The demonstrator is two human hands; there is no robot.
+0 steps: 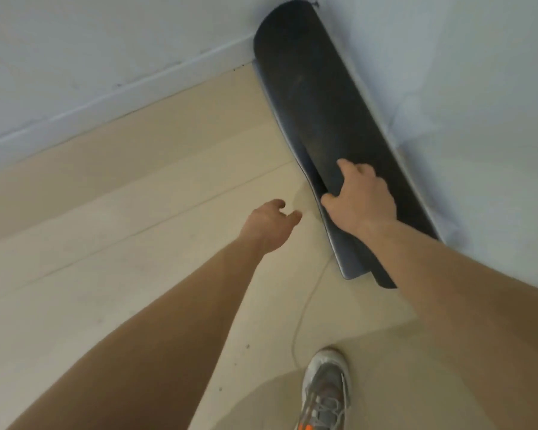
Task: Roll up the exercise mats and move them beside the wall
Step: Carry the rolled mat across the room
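A grey-and-white trainer (pixel 325 389), grey-laced and marked with orange, is worn, seen below the right grip (pixel 359 193).

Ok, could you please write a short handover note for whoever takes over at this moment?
Hands: the left hand hangs above the floor, fingers loosely curled, holding nothing. The right hand grips the loose outer edge of the exercise mat, thumb tucked under it.
Mat: rolled, lying along the wall in the corner.
Done: this mat is rolled and at the wall.
Left: probably settle the loose edge. A greyer layer shows beneath; I cannot tell whether it is a second mat.
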